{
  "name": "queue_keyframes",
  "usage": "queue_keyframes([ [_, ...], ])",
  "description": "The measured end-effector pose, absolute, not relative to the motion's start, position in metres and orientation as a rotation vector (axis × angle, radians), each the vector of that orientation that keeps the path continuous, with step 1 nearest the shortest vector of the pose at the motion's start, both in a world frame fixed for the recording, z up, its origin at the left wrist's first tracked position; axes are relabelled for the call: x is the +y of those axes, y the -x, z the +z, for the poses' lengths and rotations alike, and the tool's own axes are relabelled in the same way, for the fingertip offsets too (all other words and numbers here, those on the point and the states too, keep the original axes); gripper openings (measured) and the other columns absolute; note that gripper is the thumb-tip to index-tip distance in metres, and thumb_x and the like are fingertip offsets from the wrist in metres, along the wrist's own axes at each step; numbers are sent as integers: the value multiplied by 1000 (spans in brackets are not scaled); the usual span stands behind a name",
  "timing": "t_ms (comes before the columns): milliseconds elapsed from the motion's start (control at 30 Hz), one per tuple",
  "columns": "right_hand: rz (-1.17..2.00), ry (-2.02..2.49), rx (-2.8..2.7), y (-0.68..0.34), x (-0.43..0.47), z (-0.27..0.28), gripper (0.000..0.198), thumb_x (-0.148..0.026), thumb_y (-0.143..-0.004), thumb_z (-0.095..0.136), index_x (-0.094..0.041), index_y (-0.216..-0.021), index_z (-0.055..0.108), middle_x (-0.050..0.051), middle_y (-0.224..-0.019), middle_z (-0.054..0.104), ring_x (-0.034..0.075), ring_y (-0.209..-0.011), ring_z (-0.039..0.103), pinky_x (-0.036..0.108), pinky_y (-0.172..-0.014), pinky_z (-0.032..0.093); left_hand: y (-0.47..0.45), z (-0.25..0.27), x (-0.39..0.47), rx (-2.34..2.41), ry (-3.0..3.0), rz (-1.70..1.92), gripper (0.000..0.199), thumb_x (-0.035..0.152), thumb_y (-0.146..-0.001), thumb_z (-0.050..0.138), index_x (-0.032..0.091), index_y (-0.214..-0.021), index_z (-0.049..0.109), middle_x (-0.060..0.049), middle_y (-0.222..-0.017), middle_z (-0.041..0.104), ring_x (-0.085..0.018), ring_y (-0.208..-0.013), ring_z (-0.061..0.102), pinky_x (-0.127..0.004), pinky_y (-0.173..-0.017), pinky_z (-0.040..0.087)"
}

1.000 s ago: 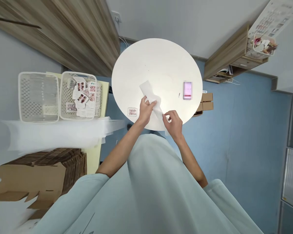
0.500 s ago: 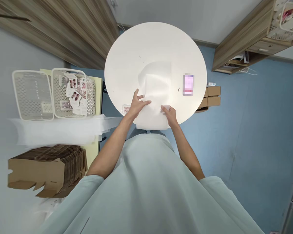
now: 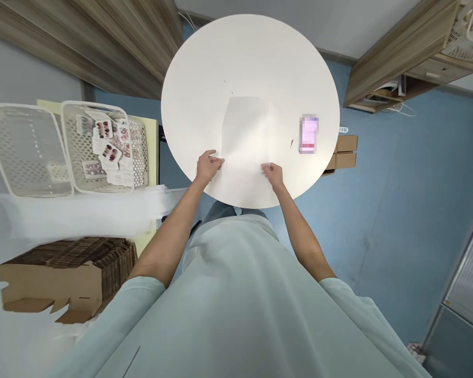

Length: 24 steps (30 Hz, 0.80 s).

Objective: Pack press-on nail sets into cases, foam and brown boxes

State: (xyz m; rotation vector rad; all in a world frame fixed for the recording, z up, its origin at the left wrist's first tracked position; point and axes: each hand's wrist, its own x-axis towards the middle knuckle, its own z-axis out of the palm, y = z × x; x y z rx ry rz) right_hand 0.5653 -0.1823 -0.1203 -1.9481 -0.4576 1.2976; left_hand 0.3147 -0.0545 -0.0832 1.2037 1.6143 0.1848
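A round white table [image 3: 197,68] stands in front of the person, and a pale yellow side table [image 3: 153,136] at the left carries a stack of flat cardboard [image 3: 51,281], a pile of white sheets [image 3: 82,212] and two plastic baskets, the right one [image 3: 140,152] holding small packs [image 3: 111,153]. A thin white sheet [image 3: 246,134] lies on the round table, from its middle to its near edge. Cardboard boxes [image 3: 346,152] sit beyond that table's right edge. The left hand [image 3: 209,167], half open, is at the sheet's left side; the right hand [image 3: 273,175], fingers curled, is at its right side; I cannot tell whether either grips it. A phone [image 3: 308,134] lies near the table's right edge, with a dark mark [image 3: 292,143] between it and the sheet.
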Motion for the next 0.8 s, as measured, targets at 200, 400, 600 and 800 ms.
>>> queue_keyframes([
  [200, 1182, 2141, -575, -568, -179, -130, 32, -41, -94, 66, -26, -70, 52, -3, -74, 61, 18, -75, 68, 29, -72, 49, -259, -102, -51, 1446, -1895, -160, 64, 28, -93, 77, 21, -154, 63, -16, -148, 68, -40, -142, 62, -58, -122, 53],
  [400, 1109, 2328, -700, -569, -174, -137, 33, -42, -96, 64, -28, -72, 46, -4, -68, 53, 19, -75, 59, 30, -71, 46, -216, -108, -68, 1213, -2133, -436, 76, 22, -83, 82, 25, -155, 59, -18, -163, 54, -44, -146, 55, -59, -116, 56],
  [600, 1001, 2440, -625, -567, -181, -137, 18, -41, -96, 67, -25, -91, 60, 3, -90, 69, 23, -89, 65, 35, -85, 52, -214, -111, -80, 1172, -2203, -445, 71, 17, -88, 68, 14, -157, 54, -24, -160, 53, -45, -144, 53, -61, -115, 55],
  [800, 994, 2378, -435, -560, -226, -134, 31, -44, -94, 69, -22, -116, 67, 9, -111, 79, 24, -107, 73, 36, -98, 55, -252, -102, -96, 1095, -2193, -291, 74, 24, -91, 71, 14, -161, 49, -23, -163, 52, -44, -148, 51, -58, -121, 52],
])
